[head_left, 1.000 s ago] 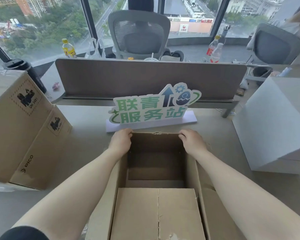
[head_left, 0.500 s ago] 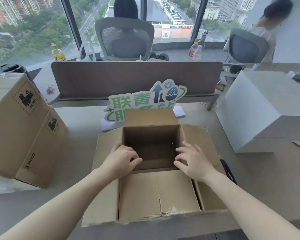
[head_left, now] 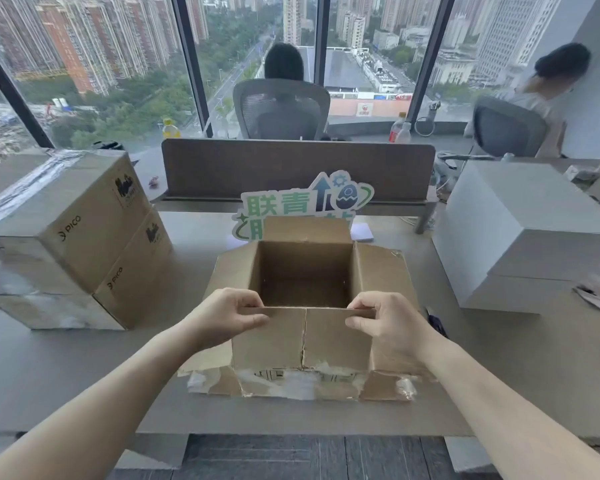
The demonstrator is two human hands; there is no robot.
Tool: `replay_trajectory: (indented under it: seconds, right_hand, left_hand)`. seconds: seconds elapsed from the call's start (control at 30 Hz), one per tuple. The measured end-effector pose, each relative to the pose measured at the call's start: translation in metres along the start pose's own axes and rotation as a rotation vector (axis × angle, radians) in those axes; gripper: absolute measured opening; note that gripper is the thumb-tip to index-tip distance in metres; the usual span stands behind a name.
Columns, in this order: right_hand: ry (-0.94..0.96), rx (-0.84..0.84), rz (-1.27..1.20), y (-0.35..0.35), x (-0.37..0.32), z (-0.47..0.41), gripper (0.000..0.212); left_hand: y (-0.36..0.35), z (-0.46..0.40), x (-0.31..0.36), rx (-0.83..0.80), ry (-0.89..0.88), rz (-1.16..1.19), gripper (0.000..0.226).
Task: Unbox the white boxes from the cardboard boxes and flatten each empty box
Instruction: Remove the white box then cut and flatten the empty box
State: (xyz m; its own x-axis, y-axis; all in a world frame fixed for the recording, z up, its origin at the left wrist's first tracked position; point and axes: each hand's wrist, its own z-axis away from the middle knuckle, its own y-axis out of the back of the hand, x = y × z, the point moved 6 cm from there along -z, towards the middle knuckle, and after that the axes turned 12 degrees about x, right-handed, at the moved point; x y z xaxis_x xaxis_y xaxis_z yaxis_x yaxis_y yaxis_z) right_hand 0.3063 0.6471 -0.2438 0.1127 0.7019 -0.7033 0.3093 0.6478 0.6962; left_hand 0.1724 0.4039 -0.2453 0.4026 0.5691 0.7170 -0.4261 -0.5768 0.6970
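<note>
The open brown cardboard box (head_left: 305, 271) stands on the grey worktop (head_left: 84, 368) directly between the two hands and looks empty, with its flaps spread outward. The left hand (head_left: 227, 318) pinches the left end of the near wall's top edge, thumb on the outer side and fingers curled over to the inside. The right hand (head_left: 383, 322) pinches the right end of the same edge in the same way.

This near wall has a torn vertical crack down its middle, just between the hands. If the hands pull apart or push down unevenly, I think the wall may tear along this crack, and the box would not fold flat cleanly. The bottom edge below the hands carries ragged tape remains; tape there that still holds could resist the folding and make the box jump or slide.

Just beyond the box stands a green and white cut-out sign (head_left: 291, 206); a hard push forward could knock it over. To the left of the left hand two stacked sealed brown cartons (head_left: 66, 244) wait, and to the right of the right hand sits a large white box (head_left: 520, 233), both apart from the work.
</note>
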Motion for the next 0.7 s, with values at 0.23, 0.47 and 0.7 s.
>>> replay_trajectory:
  seconds: [0.23, 0.47, 0.7]
  right_hand:
    - [-0.06, -0.296, -0.167, -0.011, 0.005, 0.072, 0.056]
    - [0.032, -0.282, 0.324, -0.042, 0.032, 0.084, 0.054]
    - [0.108, -0.094, 0.588, -0.069, 0.031, 0.082, 0.033]
  left_hand:
    - [-0.024, 0.077, -0.003, -0.185, 0.249, 0.278, 0.022]
    - [-0.061, 0.094, -0.01, -0.196, 0.13, -0.441, 0.075]
    - [-0.088, 0.07, -0.03, 0.039, -0.047, -0.637, 0.023]
